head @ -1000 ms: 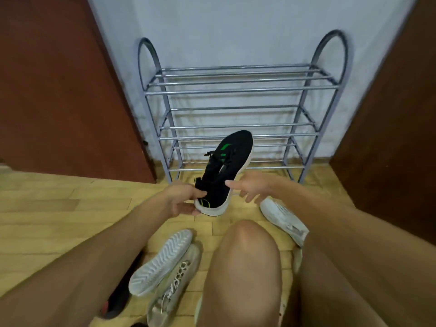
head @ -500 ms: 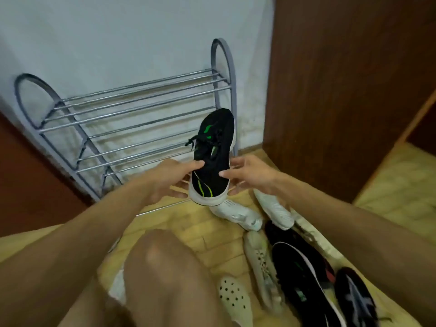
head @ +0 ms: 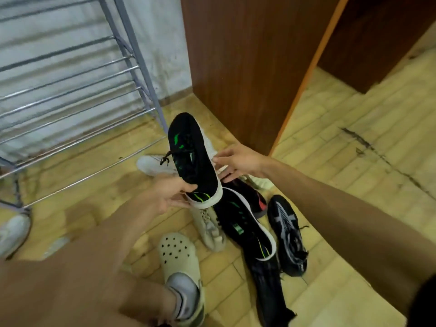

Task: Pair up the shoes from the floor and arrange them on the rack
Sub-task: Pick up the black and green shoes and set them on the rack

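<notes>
Mid-frame, black-and-green sneaker (head: 193, 159) pinched at the heel by left hand (head: 168, 194), toe pointing up-frame; right hand (head: 238, 162) open-fingered beside it — nearer the matching sneaker (head: 245, 227) lying lengthwise just below. Rack (head: 70, 90) upper left.

A black shoe (head: 193, 159) with green marks is held above the floor (head: 342, 185), heel gripped by the left hand (head: 168, 193), side touched by the right hand (head: 236, 161). A matching black shoe (head: 247, 230) lies below among other shoes. The rack (head: 132, 50) stands at left.
</notes>
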The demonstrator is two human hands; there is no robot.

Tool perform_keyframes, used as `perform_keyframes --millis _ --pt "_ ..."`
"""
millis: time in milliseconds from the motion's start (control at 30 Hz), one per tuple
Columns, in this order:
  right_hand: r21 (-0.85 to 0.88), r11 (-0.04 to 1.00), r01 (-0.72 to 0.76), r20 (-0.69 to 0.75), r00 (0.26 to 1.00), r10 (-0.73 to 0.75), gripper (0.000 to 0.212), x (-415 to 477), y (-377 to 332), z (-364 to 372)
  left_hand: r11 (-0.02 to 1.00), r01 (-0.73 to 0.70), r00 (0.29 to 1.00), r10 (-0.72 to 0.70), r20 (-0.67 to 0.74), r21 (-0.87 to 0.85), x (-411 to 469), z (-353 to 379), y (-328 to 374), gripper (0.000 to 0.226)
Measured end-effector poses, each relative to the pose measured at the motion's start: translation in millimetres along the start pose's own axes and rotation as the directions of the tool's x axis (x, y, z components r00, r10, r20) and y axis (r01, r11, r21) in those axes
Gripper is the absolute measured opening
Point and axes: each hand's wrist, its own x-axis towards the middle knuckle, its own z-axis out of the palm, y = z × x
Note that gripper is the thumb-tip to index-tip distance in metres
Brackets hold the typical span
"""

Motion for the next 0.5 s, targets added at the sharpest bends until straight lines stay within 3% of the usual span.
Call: perform_keyframes --millis 67,167,267,367,433,500 --pt "-0.003 0.996 -0.084 -0.149 0.985 0.082 0.04 3 34 -4 0.998 0.06 0.998 -0.06 0.002 0.011 13 9 -22 0.036" --pt "-0.209 0.949 -0.238 -0.253 0.95 0.182 0.052 0 88 -10 0.99 0.115 0.993 -0.114 -0.012 0.083 26 13 -55 0.038" --pt "-0.446 0.813 -0.374 -0.19 0.927 0.322 0.086 -7 139 -3 0.979 0.139 0.99 -0.135 -0.034 0.147 31 15 -74 0.039" --pt "-0.604 0.66 -0.447 -0.079 0.858 0.508 0.113 -19 188 26 0.977 0.137 0.99 -0.13 -0.05 0.166 28 21 -79 0.034" --pt "-0.698 0.542 -0.467 -0.162 0.841 0.516 0.113 -26 212 45 0.983 0.116 0.991 -0.106 -0.079 0.144 26 25 -81 0.033" --pt "-0.705 0.515 -0.487 -0.287 0.86 0.421 0.092 -30 225 51 0.987 0.109 0.992 -0.099 -0.08 0.121 22 27 -82 0.034"
